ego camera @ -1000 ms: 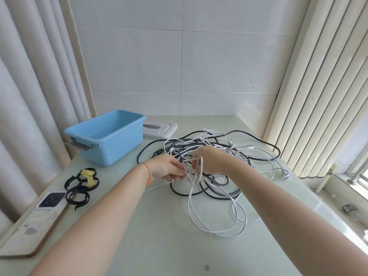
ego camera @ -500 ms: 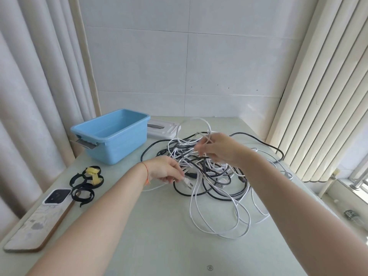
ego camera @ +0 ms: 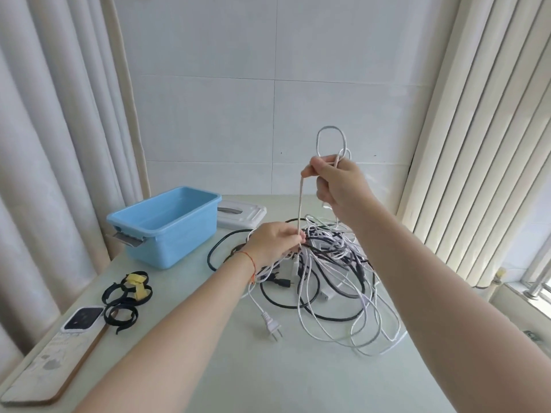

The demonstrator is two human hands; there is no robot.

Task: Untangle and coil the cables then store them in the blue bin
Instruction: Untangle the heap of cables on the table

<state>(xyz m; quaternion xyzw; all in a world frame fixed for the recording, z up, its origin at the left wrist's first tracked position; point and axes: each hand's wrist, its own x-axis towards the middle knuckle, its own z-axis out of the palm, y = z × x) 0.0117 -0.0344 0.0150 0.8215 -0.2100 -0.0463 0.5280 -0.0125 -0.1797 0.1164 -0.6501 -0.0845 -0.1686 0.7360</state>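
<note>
Pinching a white cable [ego camera: 300, 204] taut, we grip it in the raised right hand [ego camera: 337, 183] and the left hand [ego camera: 275, 244] above the tangle [ego camera: 325, 272] on the desk [ego camera: 268, 368]; the bin [ego camera: 167, 228] sits left.

A white tiled wall [ego camera: 268, 114] stands behind the pale green table [ego camera: 268, 368]. Cream curtains [ego camera: 59, 144] hang left, vertical blinds [ego camera: 477, 129] right; daylight enters, apparently through a window [ego camera: 536, 269].

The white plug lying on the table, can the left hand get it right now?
Probably not yet: the left hand is busy pinching a white cable. Otherwise the white plug lies uncovered nearby.
</note>
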